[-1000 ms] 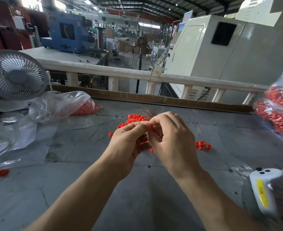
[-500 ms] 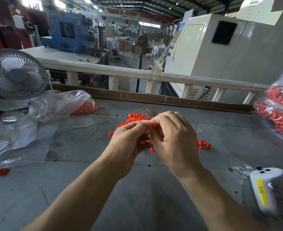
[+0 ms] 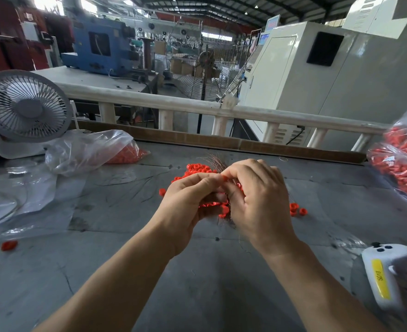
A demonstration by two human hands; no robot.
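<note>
Red ring (image 3: 224, 177) | was pinched between curled fingertips of left hand (image 3: 188, 202) and right hand (image 3: 260, 197), just in front of loose pile (image 3: 197, 168) on counter (image 3: 197, 271) | copper wires (image 3: 215, 161) ran between the hands | judged tiny, light, slick; wires thin, bendy; rim looked the best hold

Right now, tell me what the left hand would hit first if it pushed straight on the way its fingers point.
Most likely the right hand: the left hand, holding red rings, points forward-right at that hand's fingertips, which grip the copper wire bundle. They look to be touching, though depth is unclear.
</note>
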